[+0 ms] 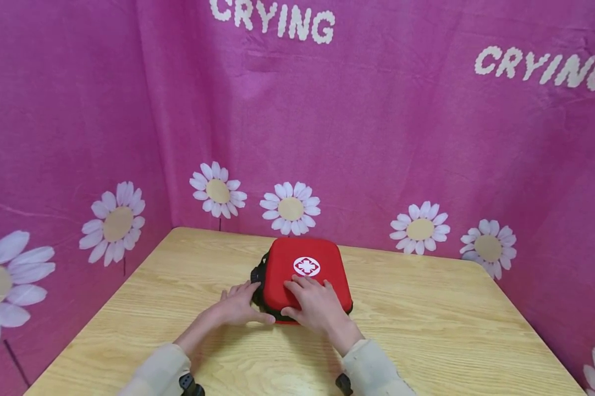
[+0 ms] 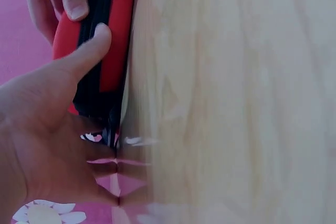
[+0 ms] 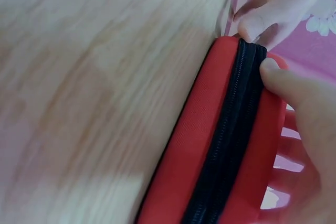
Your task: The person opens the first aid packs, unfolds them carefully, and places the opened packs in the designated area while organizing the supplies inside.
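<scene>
Red case [image 1: 329, 267] is sitting at lower centre of the head frame, on the wooden table [image 1: 426, 319]. Right hand [image 1: 318, 308] is resting loosely spread on the lid, thumb at the front edge, clenching nothing. Left hand [image 1: 239, 309] is reaching round the case's left end, fingers extended, thumb lying against the front band; a grasp isn't showing.

Risks, my reading: case could be skidding or swivelling on the smooth top if the left hand pulls harder than the right presses; zipper [image 3: 226, 135] could be jamming at the rounded corner; black strap [image 1: 259, 273] could be snagging fingers.

Materials: shell is looking semi-rigid, fine-woven, corners rounded; zipper teeth are running along dark tape. White emblem [image 1: 307, 266] is marking the lid. Pale grain is streaking the tabletop.
</scene>
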`<act>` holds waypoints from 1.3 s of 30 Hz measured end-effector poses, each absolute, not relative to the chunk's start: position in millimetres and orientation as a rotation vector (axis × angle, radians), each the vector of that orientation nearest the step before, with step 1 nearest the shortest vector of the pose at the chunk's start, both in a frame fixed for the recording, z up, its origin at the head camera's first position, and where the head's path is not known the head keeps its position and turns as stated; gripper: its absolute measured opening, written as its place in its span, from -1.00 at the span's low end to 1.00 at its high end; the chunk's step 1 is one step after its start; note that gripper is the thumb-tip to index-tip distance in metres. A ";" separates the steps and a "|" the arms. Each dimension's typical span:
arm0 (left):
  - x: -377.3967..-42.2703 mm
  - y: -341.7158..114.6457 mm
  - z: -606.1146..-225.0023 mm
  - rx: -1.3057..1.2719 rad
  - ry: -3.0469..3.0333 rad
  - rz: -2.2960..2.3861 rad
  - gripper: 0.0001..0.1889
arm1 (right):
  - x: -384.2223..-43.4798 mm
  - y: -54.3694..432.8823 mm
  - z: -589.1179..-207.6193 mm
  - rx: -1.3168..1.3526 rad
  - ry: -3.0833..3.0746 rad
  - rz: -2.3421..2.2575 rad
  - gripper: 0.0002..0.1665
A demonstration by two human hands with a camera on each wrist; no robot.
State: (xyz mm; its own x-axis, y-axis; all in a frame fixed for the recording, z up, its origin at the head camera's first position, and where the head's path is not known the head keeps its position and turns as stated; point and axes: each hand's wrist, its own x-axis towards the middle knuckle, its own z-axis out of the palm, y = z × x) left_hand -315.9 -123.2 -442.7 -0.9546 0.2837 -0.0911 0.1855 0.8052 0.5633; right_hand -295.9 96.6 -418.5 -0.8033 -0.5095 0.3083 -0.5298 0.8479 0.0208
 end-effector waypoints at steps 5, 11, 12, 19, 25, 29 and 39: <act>-316.5 -120.2 -440.4 0.337 2.847 0.880 0.08 | -295.3 97.3 -422.1 0.776 -2.660 0.111 -0.32; -318.1 -119.6 -442.3 0.322 2.865 0.997 0.18 | -294.8 96.9 -422.5 0.738 -2.631 0.165 -0.36; -318.4 -119.3 -442.8 0.320 2.872 1.017 0.20 | -294.7 96.8 -422.3 0.729 -2.627 0.179 -0.37; -319.1 -116.8 -444.5 0.288 2.927 0.992 0.01 | -295.8 97.1 -423.9 0.709 -2.601 0.208 -0.48; -318.0 -115.3 -447.2 0.239 2.973 1.020 -0.18 | -299.4 95.0 -425.6 0.700 -2.649 0.087 -0.25; -316.9 -114.9 -448.0 0.260 2.984 1.046 -0.35 | -302.6 93.6 -427.1 0.710 -2.663 -0.032 -0.18; -316.4 -116.4 -449.0 0.354 2.968 1.113 -0.44 | -305.7 97.4 -423.0 0.829 -2.564 -0.151 -0.32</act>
State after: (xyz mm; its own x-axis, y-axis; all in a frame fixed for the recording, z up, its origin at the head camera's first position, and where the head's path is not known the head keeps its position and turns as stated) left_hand -316.4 -116.4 -449.0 -0.9742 0.1897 0.1224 0.2234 0.7320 0.6436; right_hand -305.7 97.4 -423.0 -0.7239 -0.5795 0.3745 -0.5315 0.8144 0.2328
